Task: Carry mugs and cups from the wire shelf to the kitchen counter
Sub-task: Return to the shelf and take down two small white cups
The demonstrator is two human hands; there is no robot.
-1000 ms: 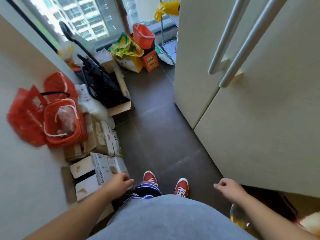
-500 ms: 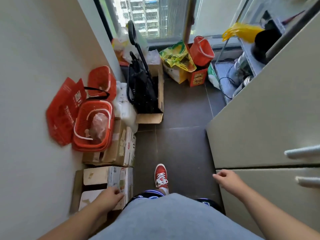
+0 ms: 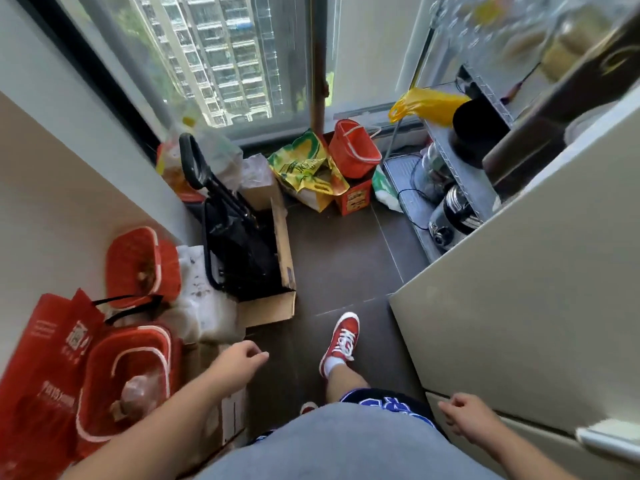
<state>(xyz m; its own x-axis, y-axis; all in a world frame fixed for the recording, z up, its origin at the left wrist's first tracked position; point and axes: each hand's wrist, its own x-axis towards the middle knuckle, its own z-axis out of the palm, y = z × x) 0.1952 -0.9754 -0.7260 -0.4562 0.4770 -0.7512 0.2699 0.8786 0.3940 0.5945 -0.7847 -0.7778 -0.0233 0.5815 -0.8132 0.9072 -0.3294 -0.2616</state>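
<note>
The wire shelf (image 3: 450, 161) stands at the far right, behind the pale refrigerator (image 3: 519, 306). On it I see a black pot (image 3: 476, 131), metal appliances (image 3: 450, 209) and blurred glassware (image 3: 491, 32) on the top tier; single mugs or cups cannot be made out. My left hand (image 3: 239, 363) hangs low over boxes on the left, fingers loosely curled, holding nothing. Beside the refrigerator door, my right hand (image 3: 467, 417) is also loosely curled and holds nothing. Both are far from the shelf.
Red baskets (image 3: 128, 368), a red paper bag (image 3: 38, 375) and cardboard boxes (image 3: 273, 306) line the left wall. A black trolley (image 3: 235, 237), a yellow-green sack (image 3: 308, 171) and a red bucket (image 3: 353, 148) sit under the window. A dark tiled floor strip (image 3: 346, 258) runs ahead.
I have walked forward along the passage; the view lifted and the wire shelf came into sight past the refrigerator. Both hands stay without anything in them; the left swung forward.
</note>
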